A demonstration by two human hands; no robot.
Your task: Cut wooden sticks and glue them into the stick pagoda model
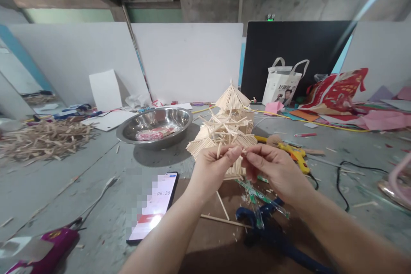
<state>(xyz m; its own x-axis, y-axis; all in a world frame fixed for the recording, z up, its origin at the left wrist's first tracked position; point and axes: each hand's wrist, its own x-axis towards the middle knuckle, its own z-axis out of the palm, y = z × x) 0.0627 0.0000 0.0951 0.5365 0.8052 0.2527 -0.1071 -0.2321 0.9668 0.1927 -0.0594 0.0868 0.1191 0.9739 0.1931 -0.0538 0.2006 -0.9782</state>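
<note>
Clamps a short stick (219,150) in the grip of the left hand (210,165), a tiny wooden piece (244,151) in the right hand (278,165); just before the stick-built pagoda model (229,130), right of the steel basin (127,135). Reads "06:28" on the partly masked phone (160,203), "好" on the white bag (272,90).

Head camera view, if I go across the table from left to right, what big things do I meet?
Heap of thin light-brown wooden sticks, oval shiny metal basin, pale wooden-stick model with a pointed roof, white rectangular carrier bag with loop handles, crumpled red plastic bag.
</note>
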